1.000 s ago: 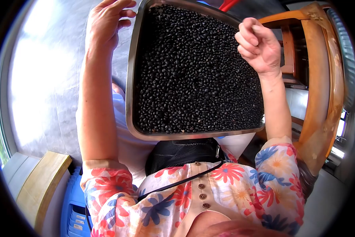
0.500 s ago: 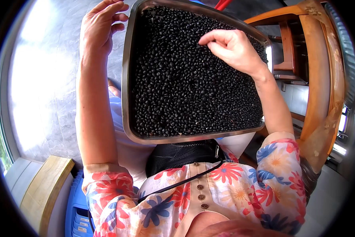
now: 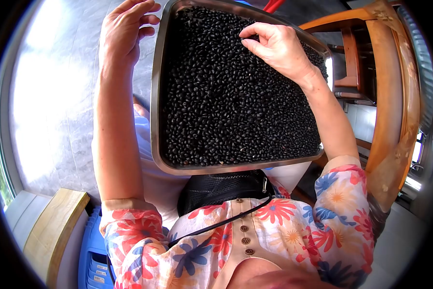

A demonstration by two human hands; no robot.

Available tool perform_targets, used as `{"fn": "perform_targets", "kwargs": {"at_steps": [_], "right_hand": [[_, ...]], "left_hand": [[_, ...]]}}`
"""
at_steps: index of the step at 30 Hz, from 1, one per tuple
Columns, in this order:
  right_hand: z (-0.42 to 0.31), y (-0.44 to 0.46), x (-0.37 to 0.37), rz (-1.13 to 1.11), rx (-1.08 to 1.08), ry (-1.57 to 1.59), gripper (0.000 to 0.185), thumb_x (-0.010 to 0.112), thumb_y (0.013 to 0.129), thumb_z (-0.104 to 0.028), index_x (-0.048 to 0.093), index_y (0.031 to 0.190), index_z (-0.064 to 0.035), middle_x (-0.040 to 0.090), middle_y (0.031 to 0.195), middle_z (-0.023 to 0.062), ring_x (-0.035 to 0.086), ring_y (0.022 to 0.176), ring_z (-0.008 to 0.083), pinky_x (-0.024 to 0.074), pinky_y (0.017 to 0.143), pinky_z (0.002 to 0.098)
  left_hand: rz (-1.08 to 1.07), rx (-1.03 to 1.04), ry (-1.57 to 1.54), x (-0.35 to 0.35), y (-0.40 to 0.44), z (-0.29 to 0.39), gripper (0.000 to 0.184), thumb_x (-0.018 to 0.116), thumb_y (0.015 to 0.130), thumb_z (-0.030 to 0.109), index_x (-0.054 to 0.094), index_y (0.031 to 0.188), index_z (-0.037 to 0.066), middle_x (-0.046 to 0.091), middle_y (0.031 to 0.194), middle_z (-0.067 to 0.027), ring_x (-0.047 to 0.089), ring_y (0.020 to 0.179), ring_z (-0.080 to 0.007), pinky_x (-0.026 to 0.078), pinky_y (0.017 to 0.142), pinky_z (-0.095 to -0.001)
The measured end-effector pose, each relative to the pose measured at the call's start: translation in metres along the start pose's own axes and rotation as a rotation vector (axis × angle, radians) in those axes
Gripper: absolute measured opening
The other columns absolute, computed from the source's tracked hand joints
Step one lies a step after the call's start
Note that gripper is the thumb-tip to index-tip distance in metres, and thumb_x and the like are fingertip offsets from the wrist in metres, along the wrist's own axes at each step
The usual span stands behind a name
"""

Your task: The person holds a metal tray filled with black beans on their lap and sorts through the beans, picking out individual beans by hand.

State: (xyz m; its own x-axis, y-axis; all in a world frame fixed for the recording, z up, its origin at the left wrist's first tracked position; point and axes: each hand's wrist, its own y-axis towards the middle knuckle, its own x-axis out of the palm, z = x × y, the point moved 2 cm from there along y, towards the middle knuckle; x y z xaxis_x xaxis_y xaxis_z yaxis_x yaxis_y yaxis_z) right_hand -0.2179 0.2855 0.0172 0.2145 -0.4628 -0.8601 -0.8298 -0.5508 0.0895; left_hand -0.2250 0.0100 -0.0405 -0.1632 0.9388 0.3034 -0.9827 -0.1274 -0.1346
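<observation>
A rectangular metal tray (image 3: pixel 154 111) full of small black beans (image 3: pixel 226 106) lies above my lap. Over the far part of the beans is my right hand (image 3: pixel 280 50), its thumb and index finger curled toward each other in a pinch. Whatever may be between those fingertips is too small to make out. Just outside the tray's far left corner hangs my left hand (image 3: pixel 126 31), fingers loosely bent and apart, with nothing seen in it.
A wooden chair (image 3: pixel 392 96) stands close on the right. At the lower left are a wooden-topped ledge (image 3: pixel 57 226) and blue plastic stools (image 3: pixel 93 250). A black mesh bag (image 3: pixel 216 190) rests on my lap against the tray's near side. Grey tile floor (image 3: pixel 57 96) stretches left.
My right hand has risen slightly toward the tray's far edge, its thumb and index finger now drawn into a pinch. My left hand stays nearly where it was.
</observation>
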Motion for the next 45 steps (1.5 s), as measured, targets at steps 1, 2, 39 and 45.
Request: {"fn": "perform_targets", "kwargs": {"at_steps": [1,2,39,45], "right_hand": [[-0.001,0.001,0.0,-0.002,-0.007,-0.015,0.015,0.066,0.084,-0.015,0.068,0.095,-0.0045,0.041,0.054,-0.0077,0.037,0.05,0.001,0.0297,0.046,0.021],[0.0,0.001,0.0,-0.002,-0.008,-0.012,0.014,0.065,0.085,-0.014,0.068,0.095,-0.0042,0.042,0.055,-0.0078,0.037,0.051,0.0009,0.0297,0.046,0.0206],[0.0,-0.001,0.003,-0.078,0.078,0.42,0.014,0.065,0.084,-0.015,0.066,0.087,-0.0015,0.052,0.057,-0.0054,0.044,0.048,0.0032,0.0381,0.047,0.0198],[0.021,-0.017,-0.041,-0.254,0.083,1.872,0.016,0.051,0.088,-0.018,0.057,0.088,-0.0033,0.042,0.059,-0.0021,0.033,0.047,0.0076,0.0274,0.041,0.0199]], "left_hand": [[-0.001,-0.001,-0.003,0.0,0.0,0.0,0.025,0.06,0.089,0.014,0.061,0.111,0.002,0.066,0.09,-0.0057,0.059,0.069,-0.0086,0.044,0.06,-0.021],[0.001,-0.003,-0.002,0.0,0.0,0.0,0.025,0.06,0.089,0.014,0.061,0.111,0.001,0.066,0.09,-0.0057,0.059,0.069,-0.0086,0.044,0.06,-0.0211],[-0.007,0.002,-0.009,-0.002,0.002,-0.001,0.024,0.059,0.09,0.013,0.06,0.111,0.001,0.067,0.09,-0.0068,0.06,0.068,-0.0096,0.045,0.059,-0.0209],[0.002,0.0,0.005,-0.002,0.0,0.001,0.025,0.059,0.089,0.012,0.059,0.112,0.0,0.066,0.089,-0.0064,0.06,0.068,-0.0098,0.045,0.058,-0.0209]]}}
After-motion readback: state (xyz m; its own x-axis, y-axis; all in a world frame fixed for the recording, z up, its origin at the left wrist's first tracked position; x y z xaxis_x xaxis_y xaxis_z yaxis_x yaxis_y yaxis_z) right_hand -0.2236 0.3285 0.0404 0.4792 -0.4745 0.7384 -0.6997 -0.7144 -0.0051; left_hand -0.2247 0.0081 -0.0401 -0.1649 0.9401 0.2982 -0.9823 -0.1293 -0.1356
